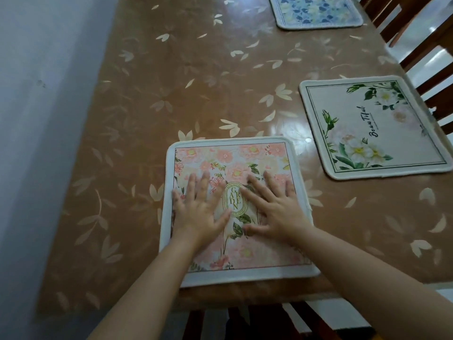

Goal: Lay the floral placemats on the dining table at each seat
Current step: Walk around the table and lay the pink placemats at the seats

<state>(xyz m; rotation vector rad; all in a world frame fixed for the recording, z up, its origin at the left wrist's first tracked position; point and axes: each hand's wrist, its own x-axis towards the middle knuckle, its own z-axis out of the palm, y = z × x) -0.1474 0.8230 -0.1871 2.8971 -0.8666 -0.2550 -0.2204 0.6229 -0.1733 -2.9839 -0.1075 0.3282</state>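
Left grip [199,207] and right grip [272,207] press released, fingers flat, on the pink mat [232,155], a rounded square at the glossy table's [171,94] near edge. White mat [372,126] and blue mat [316,11] lie along the right.

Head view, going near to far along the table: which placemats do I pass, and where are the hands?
pink GARDEN placemat, with the left hand and right hand pressed flat on it → white placemat with green leaves, off to the right → blue floral placemat, cut off by the top edge of the picture.
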